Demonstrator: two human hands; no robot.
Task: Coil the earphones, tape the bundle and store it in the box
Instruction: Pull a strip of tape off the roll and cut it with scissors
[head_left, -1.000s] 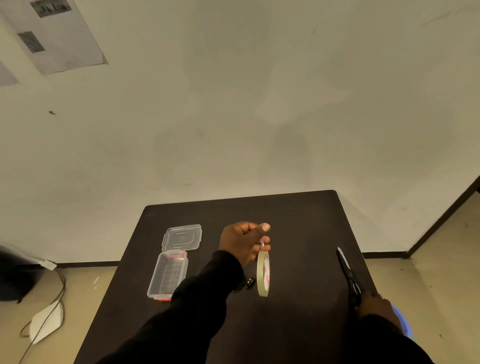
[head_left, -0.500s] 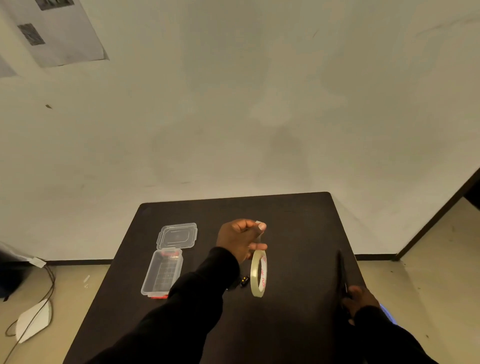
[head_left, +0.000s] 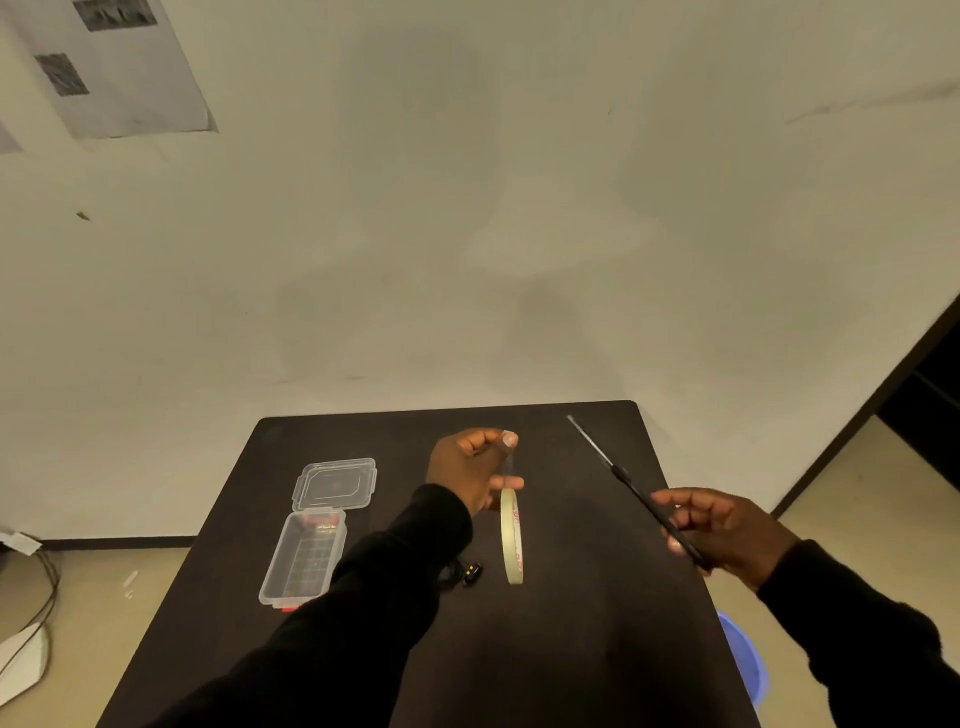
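My left hand (head_left: 470, 470) is raised over the middle of the dark table (head_left: 597, 649), pinching the free end of a clear tape strip between thumb and finger. The pale tape roll (head_left: 511, 535) hangs on edge below that hand. My right hand (head_left: 722, 532) holds black scissors (head_left: 628, 483) above the table's right side, blades pointing up and away. The black earphones (head_left: 467, 571) lie on the table just left of the roll, mostly hidden by my left sleeve. A clear plastic box (head_left: 301, 561) with its lid (head_left: 335, 483) swung open sits at the left.
The table stands against a plain wall. A blue tub (head_left: 745, 660) is on the floor past the table's right edge. Cables and a white object (head_left: 23, 654) lie on the floor at the far left.
My right hand has picked the scissors up from the table's right edge and lifted them toward the tape. My left hand and the hanging roll have stayed about where they were.
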